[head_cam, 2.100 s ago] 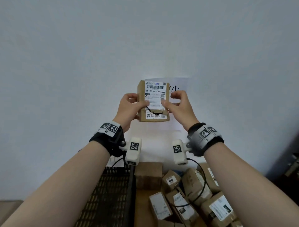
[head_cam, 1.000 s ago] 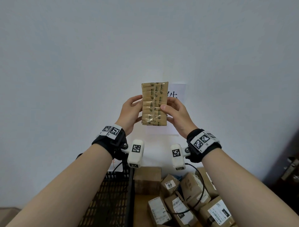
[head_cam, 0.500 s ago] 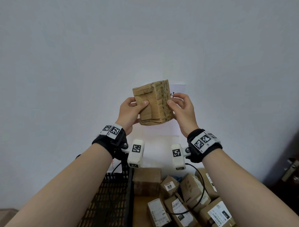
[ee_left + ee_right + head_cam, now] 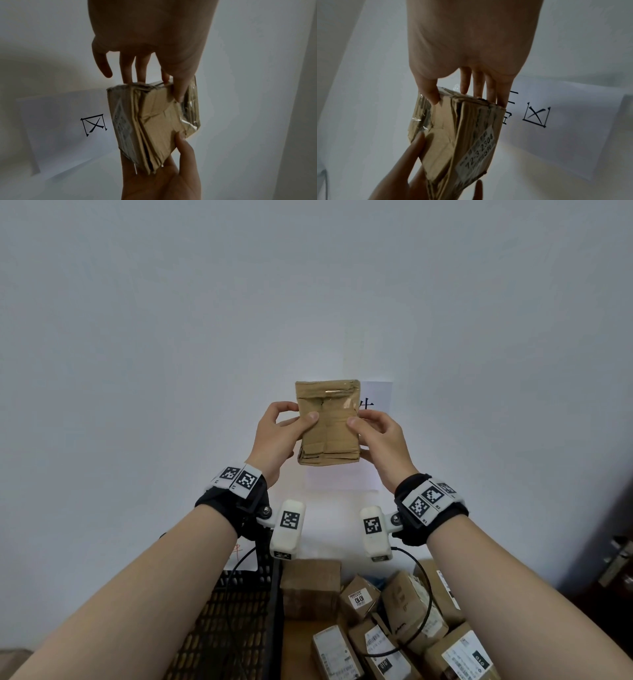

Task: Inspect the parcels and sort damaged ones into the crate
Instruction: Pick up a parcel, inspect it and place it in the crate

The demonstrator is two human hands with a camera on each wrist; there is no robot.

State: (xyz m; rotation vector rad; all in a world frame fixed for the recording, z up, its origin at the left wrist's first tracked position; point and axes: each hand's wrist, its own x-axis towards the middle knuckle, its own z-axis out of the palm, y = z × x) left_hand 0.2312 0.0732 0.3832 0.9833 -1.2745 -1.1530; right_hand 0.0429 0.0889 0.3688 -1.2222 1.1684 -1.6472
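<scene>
I hold a small brown cardboard parcel (image 4: pixel 328 422) up in front of the white wall, with a creased, taped side facing me. My left hand (image 4: pixel 279 433) grips its left edge, thumb on the front. Opposite, my right hand (image 4: pixel 378 436) grips the right edge the same way. The left wrist view shows the parcel (image 4: pixel 154 125) crumpled, with clear tape at one end. In the right wrist view the parcel (image 4: pixel 458 136) carries a small white label. A black mesh crate (image 4: pixel 236 621) stands below at the left.
Several labelled cardboard parcels (image 4: pixel 394 625) lie piled on a wooden surface right of the crate. A white paper sign (image 4: pixel 375 395) with black characters hangs on the wall behind the held parcel. A dark door with a metal handle (image 4: pixel 616 563) is at the far right.
Both hands have turned the parcel: first its label side faced me, then a taped narrow side, now a plain creased side. It stays at about the same height.
</scene>
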